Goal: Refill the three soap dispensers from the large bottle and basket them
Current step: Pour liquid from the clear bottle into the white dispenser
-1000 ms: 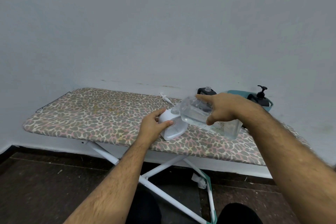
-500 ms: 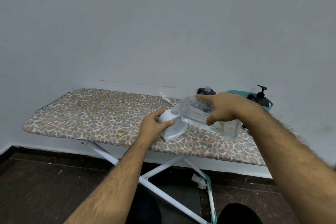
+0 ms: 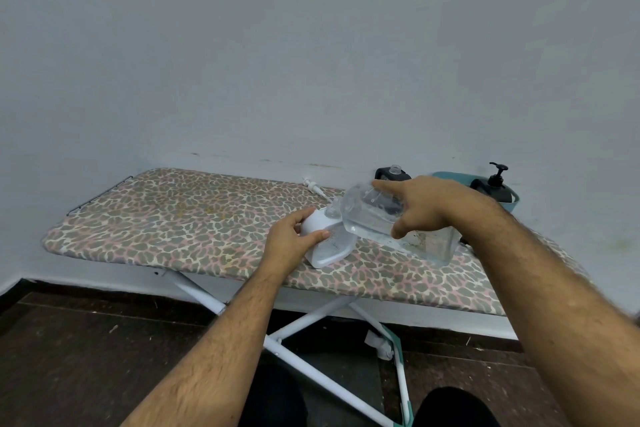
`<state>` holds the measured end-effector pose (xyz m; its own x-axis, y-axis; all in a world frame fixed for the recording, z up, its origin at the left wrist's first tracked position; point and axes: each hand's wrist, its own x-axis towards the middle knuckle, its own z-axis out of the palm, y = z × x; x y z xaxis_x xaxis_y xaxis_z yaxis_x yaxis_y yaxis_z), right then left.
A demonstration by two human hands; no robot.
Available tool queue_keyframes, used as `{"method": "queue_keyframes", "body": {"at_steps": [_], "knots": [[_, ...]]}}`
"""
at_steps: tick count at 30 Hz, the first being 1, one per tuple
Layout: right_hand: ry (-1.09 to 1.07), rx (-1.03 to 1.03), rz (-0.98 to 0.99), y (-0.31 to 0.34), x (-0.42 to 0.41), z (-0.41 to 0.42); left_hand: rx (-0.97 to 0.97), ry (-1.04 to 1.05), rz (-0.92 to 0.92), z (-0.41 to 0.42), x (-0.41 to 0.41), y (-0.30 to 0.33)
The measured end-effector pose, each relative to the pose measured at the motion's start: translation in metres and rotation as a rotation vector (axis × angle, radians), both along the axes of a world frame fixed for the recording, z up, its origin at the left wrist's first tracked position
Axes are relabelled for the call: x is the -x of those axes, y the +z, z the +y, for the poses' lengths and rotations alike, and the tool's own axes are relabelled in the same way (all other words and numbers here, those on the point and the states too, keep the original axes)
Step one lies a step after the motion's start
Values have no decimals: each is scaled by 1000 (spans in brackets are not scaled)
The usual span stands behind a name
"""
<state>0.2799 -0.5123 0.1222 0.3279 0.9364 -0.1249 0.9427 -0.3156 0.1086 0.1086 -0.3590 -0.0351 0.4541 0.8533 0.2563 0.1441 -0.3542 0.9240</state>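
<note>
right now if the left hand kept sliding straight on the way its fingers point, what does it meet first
It already grips the white dispenser, so that blocks the left hand; past it likely the tilted large bottle, depth unclear.

No readable text, only faint illegible print on the white dispenser (image 3: pixel 329 246).

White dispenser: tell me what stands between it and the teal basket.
The tilted large clear bottle in the right hand and an open black dispenser lie between the white dispenser and the teal basket.
</note>
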Motion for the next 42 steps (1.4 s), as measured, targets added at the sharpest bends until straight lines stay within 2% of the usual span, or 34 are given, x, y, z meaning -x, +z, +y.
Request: {"method": "queue_keyframes", "body": {"at_steps": [42], "knots": [[-17,15,-12,10,4,0,23,-26,-32,-4,1,2]]}}
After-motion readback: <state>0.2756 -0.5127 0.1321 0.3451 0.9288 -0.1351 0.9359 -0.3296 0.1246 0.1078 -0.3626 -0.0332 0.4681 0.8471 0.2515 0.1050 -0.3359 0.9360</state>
